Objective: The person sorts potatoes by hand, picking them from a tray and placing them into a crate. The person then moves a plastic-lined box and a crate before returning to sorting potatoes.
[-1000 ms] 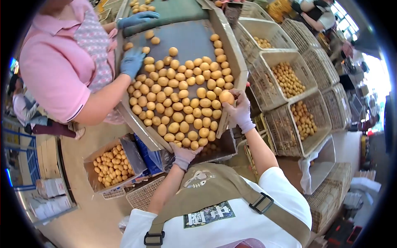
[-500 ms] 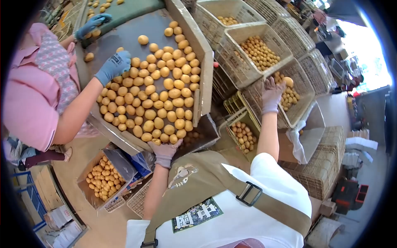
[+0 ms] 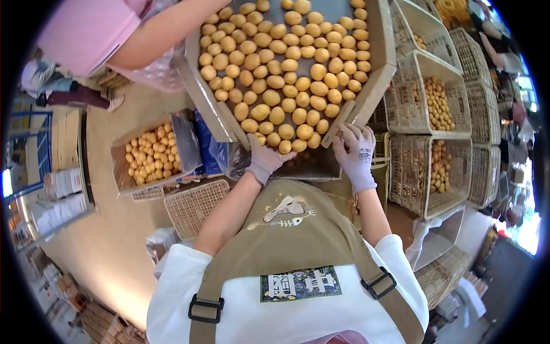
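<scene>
Many round yellow potatoes (image 3: pixel 289 86) lie in one layer on the sorting tray (image 3: pixel 372 86), crowded toward its narrow front opening. My left hand (image 3: pixel 266 159), in a pale glove, is at the left of that opening. Its thumb is apart and its fingers stretch right, just under the front potatoes, touching or nearly touching them. My right hand (image 3: pixel 356 153), gloved too, is by the tray's right front corner, fingers apart and slightly bent, no potato visible in it. Below the opening, a dark lined box (image 3: pixel 315 172) is partly hidden by my hands and apron.
Plastic crates (image 3: pixel 428 135) holding potatoes stand stacked on the right. A lined carton (image 3: pixel 127 180) of potatoes sits at the left, with a woven plastic basket (image 3: pixel 195 207) near it. A co-worker's arm (image 3: pixel 166 37) reaches over the tray's far left side.
My right hand has moved from the crate on the right, where a potato was at its fingertips, to the tray's front corner. My left hand stays at the tray's opening. The view has turned.
</scene>
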Available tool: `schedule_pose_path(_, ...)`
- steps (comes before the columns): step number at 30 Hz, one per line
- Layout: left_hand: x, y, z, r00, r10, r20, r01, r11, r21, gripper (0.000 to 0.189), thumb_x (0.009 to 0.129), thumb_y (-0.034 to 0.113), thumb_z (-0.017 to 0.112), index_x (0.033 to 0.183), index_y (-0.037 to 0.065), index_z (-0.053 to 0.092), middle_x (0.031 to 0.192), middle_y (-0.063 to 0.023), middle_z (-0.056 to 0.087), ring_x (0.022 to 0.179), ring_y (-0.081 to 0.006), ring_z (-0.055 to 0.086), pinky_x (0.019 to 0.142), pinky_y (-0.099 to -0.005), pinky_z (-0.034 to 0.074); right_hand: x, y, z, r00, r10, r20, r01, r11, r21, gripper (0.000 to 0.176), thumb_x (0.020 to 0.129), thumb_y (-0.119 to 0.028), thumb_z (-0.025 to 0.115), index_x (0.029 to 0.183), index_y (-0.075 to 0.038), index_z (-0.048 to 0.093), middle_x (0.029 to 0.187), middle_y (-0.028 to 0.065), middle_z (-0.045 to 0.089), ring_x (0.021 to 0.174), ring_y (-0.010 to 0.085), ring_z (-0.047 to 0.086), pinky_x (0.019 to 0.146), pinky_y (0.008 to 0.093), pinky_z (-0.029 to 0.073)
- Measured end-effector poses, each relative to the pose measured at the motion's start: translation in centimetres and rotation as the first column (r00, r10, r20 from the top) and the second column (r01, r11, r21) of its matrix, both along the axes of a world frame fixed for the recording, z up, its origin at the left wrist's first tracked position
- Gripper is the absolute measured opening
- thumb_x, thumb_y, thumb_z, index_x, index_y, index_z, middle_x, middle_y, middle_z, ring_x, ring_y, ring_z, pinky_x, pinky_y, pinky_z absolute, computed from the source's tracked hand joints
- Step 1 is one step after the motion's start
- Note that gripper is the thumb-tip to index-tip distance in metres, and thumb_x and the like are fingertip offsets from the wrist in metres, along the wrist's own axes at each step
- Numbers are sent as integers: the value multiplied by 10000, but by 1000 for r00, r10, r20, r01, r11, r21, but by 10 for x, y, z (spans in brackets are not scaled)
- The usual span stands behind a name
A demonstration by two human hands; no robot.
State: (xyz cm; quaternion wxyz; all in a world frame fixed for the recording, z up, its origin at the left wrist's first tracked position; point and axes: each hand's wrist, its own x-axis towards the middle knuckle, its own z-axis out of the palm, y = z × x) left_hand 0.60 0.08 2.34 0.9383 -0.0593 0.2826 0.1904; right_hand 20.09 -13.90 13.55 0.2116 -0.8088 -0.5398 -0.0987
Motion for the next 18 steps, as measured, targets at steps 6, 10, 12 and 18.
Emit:
schedule_pose_path(6, 0, -4, -20, 999, 16, -40, -19, 998, -64, 907, 858, 821, 311, 1531, 213, 285, 1577, -98, 290, 1402, -427, 355, 985, -727, 393, -30, 26, -6, 929, 220, -298, -275, 948, -158, 302, 815, -207, 689, 1076, -56, 679, 986, 109, 702, 932, 321, 647, 900, 449, 471)
schedule_pose_path(10, -1, -4, -24, 1000, 5, -9, -5, 1000, -12, 896, 874, 819, 266, 1545, 226, 248, 1586, -93, 299, 1408, -423, 356, 975, -723, 405, -29, 49, -25, 940, 162, -301, -227, 954, -197, 339, 832, -245, 675, 1117, -62, 674, 996, 109, 696, 924, 313, 646, 866, 449, 482)
schedule_pose_path(12, -3, -5, -25, 999, -12, 41, 11, 999, 41, 887, 880, 815, 250, 1546, 229, 244, 1593, -88, 295, 1418, -416, 345, 990, -726, 386, -26, 53, -29, 898, 75, -433, -206, 942, -265, 340, 834, -250, 671, 1120, -66, 674, 996, 108, 693, 922, 311, 646, 857, 449, 484)
schedule_pose_path(18, -14, -8, -29, 959, 17, 284, 1, 998, -63, 806, 930, 741, 282, 1530, 203, 289, 1590, -93, 313, 1422, -349, 362, 1104, -638, 305, -55, 86, -43, 920, 334, -205, -383, 877, -290, 300, 750, -207, 698, 1047, -172, 694, 1163, 52, 648, 1055, 265, 608, 976, 470, 394)
